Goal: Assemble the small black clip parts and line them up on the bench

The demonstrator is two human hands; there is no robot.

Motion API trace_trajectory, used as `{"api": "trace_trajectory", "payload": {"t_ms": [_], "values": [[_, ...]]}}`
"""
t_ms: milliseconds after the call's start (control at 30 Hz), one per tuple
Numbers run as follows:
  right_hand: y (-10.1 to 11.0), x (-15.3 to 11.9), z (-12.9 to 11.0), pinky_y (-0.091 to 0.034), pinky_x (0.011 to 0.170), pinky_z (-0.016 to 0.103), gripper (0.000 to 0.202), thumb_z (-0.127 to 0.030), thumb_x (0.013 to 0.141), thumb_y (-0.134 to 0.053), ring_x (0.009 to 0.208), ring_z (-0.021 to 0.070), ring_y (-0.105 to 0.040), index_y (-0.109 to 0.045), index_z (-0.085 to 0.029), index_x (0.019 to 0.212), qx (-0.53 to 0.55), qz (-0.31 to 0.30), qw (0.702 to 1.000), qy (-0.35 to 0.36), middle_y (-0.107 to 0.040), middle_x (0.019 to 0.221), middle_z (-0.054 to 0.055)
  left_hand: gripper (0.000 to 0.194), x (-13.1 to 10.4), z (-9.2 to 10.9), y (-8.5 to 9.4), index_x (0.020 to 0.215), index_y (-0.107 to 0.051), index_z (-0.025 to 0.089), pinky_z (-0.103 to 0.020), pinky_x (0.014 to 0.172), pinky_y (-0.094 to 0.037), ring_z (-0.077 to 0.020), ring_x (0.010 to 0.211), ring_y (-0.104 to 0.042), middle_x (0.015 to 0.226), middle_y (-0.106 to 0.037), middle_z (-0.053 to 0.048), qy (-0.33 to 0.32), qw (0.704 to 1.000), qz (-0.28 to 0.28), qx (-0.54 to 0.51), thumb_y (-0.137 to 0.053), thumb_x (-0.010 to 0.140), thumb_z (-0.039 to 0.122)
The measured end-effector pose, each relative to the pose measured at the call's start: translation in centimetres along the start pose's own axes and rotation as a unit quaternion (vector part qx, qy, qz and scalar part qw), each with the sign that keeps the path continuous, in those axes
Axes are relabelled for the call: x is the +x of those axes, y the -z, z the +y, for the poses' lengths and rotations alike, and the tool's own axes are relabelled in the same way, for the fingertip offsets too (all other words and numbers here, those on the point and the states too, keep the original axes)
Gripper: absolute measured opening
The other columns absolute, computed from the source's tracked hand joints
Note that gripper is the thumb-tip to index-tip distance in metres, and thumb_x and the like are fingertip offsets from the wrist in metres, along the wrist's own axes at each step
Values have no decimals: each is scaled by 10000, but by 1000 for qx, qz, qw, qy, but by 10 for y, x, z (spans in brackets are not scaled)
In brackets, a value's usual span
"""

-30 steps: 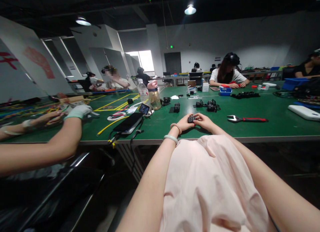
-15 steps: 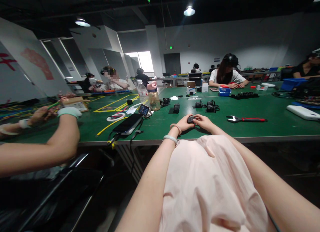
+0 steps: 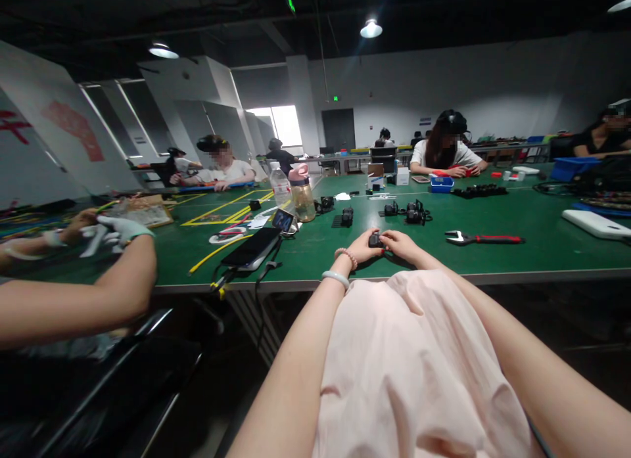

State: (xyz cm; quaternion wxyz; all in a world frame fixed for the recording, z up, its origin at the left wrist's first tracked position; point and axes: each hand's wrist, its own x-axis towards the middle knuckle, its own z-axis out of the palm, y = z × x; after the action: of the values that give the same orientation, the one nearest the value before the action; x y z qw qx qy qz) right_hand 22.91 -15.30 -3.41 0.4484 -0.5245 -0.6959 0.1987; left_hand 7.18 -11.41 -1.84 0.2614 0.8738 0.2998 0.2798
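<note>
A small black block-like part (image 3: pixel 375 239) sits between my hands, low over the green table (image 3: pixel 315 254) near its front edge. My left hand (image 3: pixel 361 246) has its fingers wrapped round the part from the left. From the right, my right hand (image 3: pixel 398 242) pinches the same part with thumb and fingertips. Beyond them stand similar black parts: one (image 3: pixel 347 216) with thin dark pieces laid in a row beside it, another (image 3: pixel 391 209) with its own row, and a cluster (image 3: pixel 417 212) to the right. An adjustable wrench (image 3: pixel 486 238) with a red and black handle lies right of my hands.
On the left lie a power bank with a black phone (image 3: pixel 254 249), a yellow cable (image 3: pixel 217 252) and a small propped screen (image 3: pixel 284 221). Two bottles (image 3: pixel 302 202) stand behind. A co-worker's gloved hand (image 3: pixel 121 231) works at far left. A white device (image 3: pixel 596 223) lies at right.
My hands stay on the black part with hardly any shift. At left, the co-worker's hand now shows a pale glove, and the person across the table has lowered an arm.
</note>
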Motion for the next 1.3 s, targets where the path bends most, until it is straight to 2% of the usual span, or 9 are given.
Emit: {"api": "trace_trajectory", "payload": {"t_ms": [233,467,700,933,1300], "values": [[0,0,-4,-397,590,230,309,-392,743,-411,568,99,-512,-572,-151,851,1,-8,1000,-7,-574,697,24,719,-1,2,1,1199,-353,138,-320,888,-353,-216,1027,-454,1162,-455,-96,8,1000,0,-2,-632,562,322],[-1,-1,-1,-395,544,219,262,-364,701,-459,546,88,-491,-529,-164,856,88,-11,996,-32,-532,678,-1,713,-1,2,1,1197,-353,142,-320,893,-343,-216,1035,-445,1163,-454,-89,-1,1000,5,-3,-626,563,320],[1,-3,-2,-354,486,190,366,-274,591,-561,504,50,-417,-470,-182,934,118,-19,992,26,-466,762,-25,653,-3,7,2,1168,-382,150,-324,882,-351,-213,1008,-463,1132,-476,-68,-2,1000,10,-7,-613,567,258],[-1,-2,0,-331,480,192,358,-306,597,-565,489,46,-402,-467,-180,917,120,-25,992,31,-458,742,-32,672,-2,5,1,1173,-382,146,-336,896,-338,-215,1021,-454,1140,-471,-79,10,1000,16,-17,-624,553,245],[0,-3,0,-375,533,215,316,-341,650,-521,542,73,-450,-497,-172,915,88,-18,996,27,-501,719,-18,703,-1,1,1,1190,-365,144,-332,907,-330,-223,1049,-433,1165,-451,-85,1,1000,12,2,-630,553,279]]}}
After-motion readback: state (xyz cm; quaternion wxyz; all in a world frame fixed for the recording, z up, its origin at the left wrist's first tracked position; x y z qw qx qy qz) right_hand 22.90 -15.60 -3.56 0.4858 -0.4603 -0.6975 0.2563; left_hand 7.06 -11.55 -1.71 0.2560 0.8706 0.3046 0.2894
